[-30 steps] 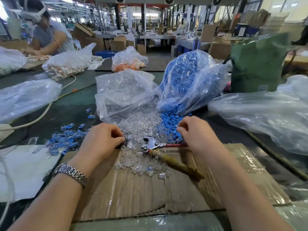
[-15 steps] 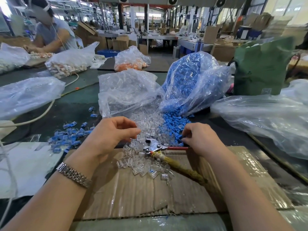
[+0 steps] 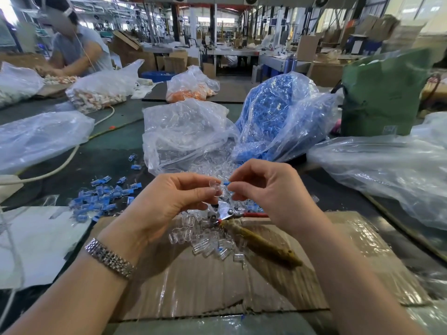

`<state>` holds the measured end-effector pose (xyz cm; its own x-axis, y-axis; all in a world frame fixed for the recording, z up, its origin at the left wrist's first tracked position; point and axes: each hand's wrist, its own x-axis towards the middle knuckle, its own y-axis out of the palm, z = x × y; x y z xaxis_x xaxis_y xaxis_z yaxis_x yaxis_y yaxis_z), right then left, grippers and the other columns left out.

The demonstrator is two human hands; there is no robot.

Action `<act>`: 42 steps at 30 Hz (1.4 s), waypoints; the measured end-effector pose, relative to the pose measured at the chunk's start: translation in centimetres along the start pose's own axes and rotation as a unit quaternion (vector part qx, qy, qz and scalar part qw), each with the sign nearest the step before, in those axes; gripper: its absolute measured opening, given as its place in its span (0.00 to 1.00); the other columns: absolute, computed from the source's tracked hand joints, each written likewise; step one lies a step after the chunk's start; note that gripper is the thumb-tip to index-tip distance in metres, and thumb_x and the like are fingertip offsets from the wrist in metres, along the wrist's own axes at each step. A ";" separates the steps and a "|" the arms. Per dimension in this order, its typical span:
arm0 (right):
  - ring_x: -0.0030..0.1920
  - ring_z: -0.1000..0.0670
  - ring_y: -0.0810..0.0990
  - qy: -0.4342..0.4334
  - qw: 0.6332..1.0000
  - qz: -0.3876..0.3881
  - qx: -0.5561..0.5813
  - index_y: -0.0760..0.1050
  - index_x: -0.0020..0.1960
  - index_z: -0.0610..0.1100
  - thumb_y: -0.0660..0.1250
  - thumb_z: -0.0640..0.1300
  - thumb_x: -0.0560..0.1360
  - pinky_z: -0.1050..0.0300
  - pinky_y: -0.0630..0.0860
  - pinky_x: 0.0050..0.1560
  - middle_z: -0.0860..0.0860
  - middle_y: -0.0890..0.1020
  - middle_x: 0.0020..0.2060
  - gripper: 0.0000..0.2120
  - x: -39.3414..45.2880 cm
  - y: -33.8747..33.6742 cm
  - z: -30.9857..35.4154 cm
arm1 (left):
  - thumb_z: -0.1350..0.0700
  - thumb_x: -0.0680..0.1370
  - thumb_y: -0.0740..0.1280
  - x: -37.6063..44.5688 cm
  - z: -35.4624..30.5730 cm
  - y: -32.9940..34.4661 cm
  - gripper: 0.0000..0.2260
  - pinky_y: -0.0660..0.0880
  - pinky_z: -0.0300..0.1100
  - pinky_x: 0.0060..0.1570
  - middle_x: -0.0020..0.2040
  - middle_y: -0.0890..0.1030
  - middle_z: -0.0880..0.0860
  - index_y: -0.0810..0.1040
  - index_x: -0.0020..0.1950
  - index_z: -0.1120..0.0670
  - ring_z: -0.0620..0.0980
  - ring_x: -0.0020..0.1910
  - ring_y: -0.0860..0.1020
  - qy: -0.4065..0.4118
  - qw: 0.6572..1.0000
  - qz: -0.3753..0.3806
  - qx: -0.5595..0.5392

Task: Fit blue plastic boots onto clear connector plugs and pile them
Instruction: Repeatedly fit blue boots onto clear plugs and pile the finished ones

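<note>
My left hand (image 3: 174,201) pinches a clear connector plug (image 3: 214,185) between thumb and fingers, raised above the table. My right hand (image 3: 266,187) pinches a small blue boot (image 3: 226,183) right beside the plug, the two nearly touching. Below the hands lies a heap of loose clear plugs (image 3: 205,240) on the cardboard. A pile of fitted blue pieces (image 3: 101,197) sits at the left on the dark table. Behind stand a bag of clear plugs (image 3: 183,131) and a bag of blue boots (image 3: 278,117).
Pliers with red and brown handles (image 3: 244,226) lie on the cardboard sheet (image 3: 217,286). Large plastic bags (image 3: 387,170) flank both sides. A green bag (image 3: 382,93) stands back right. Another person (image 3: 75,52) works at the far left. A white cable (image 3: 60,163) crosses the table.
Both hands rose from the heaps and came together in the middle; the left now holds a clear plug, the right a blue boot.
</note>
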<state>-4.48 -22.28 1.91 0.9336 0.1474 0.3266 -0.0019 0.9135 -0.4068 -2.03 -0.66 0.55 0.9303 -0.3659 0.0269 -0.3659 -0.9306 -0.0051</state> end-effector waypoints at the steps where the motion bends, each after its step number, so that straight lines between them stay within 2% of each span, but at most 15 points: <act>1: 0.42 0.53 0.87 -0.009 1.000 0.006 -0.004 0.84 0.46 0.49 0.75 0.39 0.75 0.54 0.84 0.50 0.51 0.86 0.39 0.06 -0.1 0.2 0.0 | 0.53 0.67 0.78 0.0 0.0 0.1 0.15 0.80 0.37 0.46 0.51 0.87 0.57 0.88 0.53 0.51 0.54 0.50 0.86 0.004 1.000 0.001 0.010; 4: 0.45 0.53 0.85 -0.052 0.997 -0.003 -0.050 0.84 0.49 0.50 0.73 0.37 0.77 0.51 0.82 0.52 0.53 0.85 0.43 0.09 -0.2 0.4 0.1 | 0.56 0.69 0.76 0.0 0.1 0.3 0.12 0.81 0.38 0.46 0.50 0.87 0.56 0.88 0.53 0.50 0.53 0.50 0.86 0.010 0.999 -0.005 0.039; 11: 0.46 0.54 0.82 -0.119 0.982 0.010 -0.144 0.84 0.50 0.47 0.72 0.36 0.77 0.53 0.80 0.51 0.54 0.83 0.45 0.07 -0.5 0.6 0.5 | 0.57 0.70 0.76 0.0 0.1 0.6 0.11 0.79 0.34 0.45 0.49 0.88 0.54 0.88 0.52 0.51 0.49 0.47 0.85 0.020 0.997 0.009 0.067; 15: 0.45 0.55 0.82 -0.112 0.983 0.023 -0.142 0.82 0.50 0.48 0.72 0.36 0.76 0.53 0.80 0.50 0.55 0.83 0.43 0.07 -0.5 0.6 0.8 | 0.55 0.70 0.76 -0.1 0.2 0.5 0.11 0.79 0.35 0.46 0.49 0.87 0.54 0.88 0.52 0.49 0.50 0.48 0.85 0.026 0.997 0.016 0.068; 25: 0.46 0.57 0.82 -0.122 0.980 0.026 -0.158 0.81 0.50 0.47 0.73 0.36 0.76 0.64 0.78 0.49 0.57 0.83 0.42 0.07 -0.7 0.9 1.1 | 0.57 0.72 0.74 -0.1 0.2 0.2 0.11 0.80 0.38 0.47 0.50 0.87 0.56 0.87 0.53 0.51 0.52 0.49 0.85 0.012 0.998 0.028 0.048; 27: 0.45 0.57 0.82 -0.105 0.985 0.017 -0.133 0.80 0.52 0.49 0.73 0.39 0.77 0.65 0.78 0.48 0.57 0.83 0.42 0.07 -0.7 0.8 1.1 | 0.56 0.71 0.74 -0.1 0.2 0.3 0.11 0.80 0.38 0.47 0.50 0.87 0.56 0.87 0.53 0.51 0.52 0.49 0.85 0.013 0.999 0.021 0.040; 30: 0.44 0.60 0.80 -0.031 0.991 0.000 -0.128 0.77 0.53 0.54 0.74 0.49 0.76 0.65 0.79 0.45 0.59 0.81 0.45 0.08 -0.6 -0.6 0.7 | 0.57 0.71 0.74 -0.1 0.1 0.1 0.11 0.81 0.36 0.47 0.51 0.87 0.56 0.87 0.53 0.52 0.53 0.51 0.86 0.014 1.000 0.006 0.018; 32: 0.47 0.61 0.78 0.042 0.970 0.067 -0.229 0.75 0.55 0.55 0.75 0.58 0.72 0.63 0.77 0.49 0.60 0.79 0.47 0.16 -0.6 -1.8 0.3 | 0.59 0.72 0.74 0.0 0.1 -0.2 0.10 0.81 0.36 0.46 0.52 0.87 0.58 0.87 0.52 0.54 0.54 0.50 0.86 0.008 1.000 -0.010 -0.009; 35: 0.51 0.56 0.76 0.123 0.905 0.202 -0.354 0.73 0.56 0.55 0.76 0.64 0.68 0.54 0.76 0.57 0.59 0.76 0.50 0.23 -1.0 -2.0 0.1 | 0.62 0.74 0.73 0.1 0.1 -0.5 0.09 0.81 0.37 0.45 0.52 0.86 0.60 0.87 0.52 0.56 0.53 0.50 0.86 -0.005 0.998 -0.036 -0.054; 38: 0.55 0.52 0.76 0.130 0.876 0.234 -0.401 0.72 0.59 0.54 0.74 0.62 0.70 0.47 0.74 0.61 0.56 0.76 0.53 0.23 -1.1 -1.3 0.4 | 0.61 0.72 0.73 0.2 0.1 -0.8 0.10 0.82 0.38 0.45 0.54 0.86 0.60 0.87 0.52 0.57 0.54 0.50 0.86 -0.015 0.995 -0.050 -0.091; 42: 0.55 0.51 0.75 0.115 0.871 0.244 -0.411 0.73 0.62 0.52 0.74 0.58 0.70 0.49 0.76 0.60 0.54 0.76 0.54 0.24 -1.1 -1.0 0.7 | 0.60 0.70 0.74 0.3 0.1 -0.8 0.10 0.83 0.38 0.45 0.54 0.86 0.60 0.87 0.51 0.56 0.54 0.50 0.86 -0.021 0.991 -0.065 -0.116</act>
<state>-5.79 -23.06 2.54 0.9406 0.2755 -0.1982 -0.2505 0.1695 -0.9532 -1.42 -0.01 0.50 0.9684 -0.2477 -0.0286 -0.2351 -0.9451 0.2268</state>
